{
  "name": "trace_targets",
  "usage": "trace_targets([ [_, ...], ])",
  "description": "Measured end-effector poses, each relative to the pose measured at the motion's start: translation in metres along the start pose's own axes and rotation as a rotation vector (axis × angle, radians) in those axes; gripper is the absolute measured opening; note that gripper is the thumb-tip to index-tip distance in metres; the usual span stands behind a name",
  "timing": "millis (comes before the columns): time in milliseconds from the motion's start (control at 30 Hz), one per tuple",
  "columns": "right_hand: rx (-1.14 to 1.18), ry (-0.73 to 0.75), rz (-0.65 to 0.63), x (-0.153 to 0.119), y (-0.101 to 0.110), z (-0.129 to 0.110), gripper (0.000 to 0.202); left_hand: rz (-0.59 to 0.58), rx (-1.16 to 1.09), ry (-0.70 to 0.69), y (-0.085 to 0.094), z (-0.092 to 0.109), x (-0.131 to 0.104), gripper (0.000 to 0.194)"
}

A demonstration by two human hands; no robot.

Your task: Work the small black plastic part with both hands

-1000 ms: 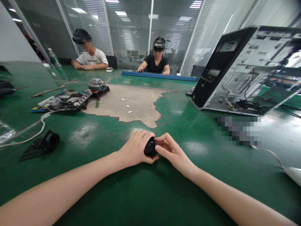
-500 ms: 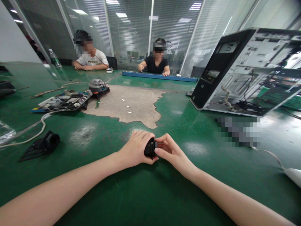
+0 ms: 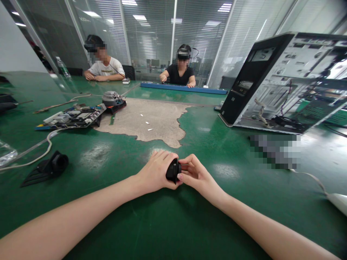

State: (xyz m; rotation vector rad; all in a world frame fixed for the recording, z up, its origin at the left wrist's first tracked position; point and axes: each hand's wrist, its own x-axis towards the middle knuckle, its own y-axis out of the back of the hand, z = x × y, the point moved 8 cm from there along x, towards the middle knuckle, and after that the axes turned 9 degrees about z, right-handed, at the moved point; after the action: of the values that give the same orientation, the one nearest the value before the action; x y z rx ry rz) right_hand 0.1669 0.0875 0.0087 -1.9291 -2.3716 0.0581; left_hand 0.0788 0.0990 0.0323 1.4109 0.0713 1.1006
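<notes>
Just above the green tabletop in the middle of the view, my left hand [image 3: 157, 171] is wrapped around a small black plastic object [image 3: 171, 170]. Its far side is covered by my fingers, so its kind cannot be made out. From the right, my right hand [image 3: 199, 175] pinches the object's right end between thumb and fingers. To the left of my left forearm lies another black plastic piece [image 3: 51, 164], with a round, tube-like end and a slatted, flat part.
A circuit board [image 3: 73, 116] and a cooler fan [image 3: 111, 99] lie at the left, near a pale cable [image 3: 50, 142]. An open computer case [image 3: 252, 83] stands at the right. Two people sit across the table [image 3: 121, 224], behind a long blue bar [image 3: 184, 87].
My right thumb has shifted very slightly on the black object's end. Both hands otherwise keep their place and grip.
</notes>
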Motion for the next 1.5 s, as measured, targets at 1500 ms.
trace_targets([
  [1500,-0.012,-0.001,-0.029,0.0001,-0.0015,-0.0005,0.033,0.003,-0.002,0.009,0.0009,0.0004,0.0004,0.048],
])
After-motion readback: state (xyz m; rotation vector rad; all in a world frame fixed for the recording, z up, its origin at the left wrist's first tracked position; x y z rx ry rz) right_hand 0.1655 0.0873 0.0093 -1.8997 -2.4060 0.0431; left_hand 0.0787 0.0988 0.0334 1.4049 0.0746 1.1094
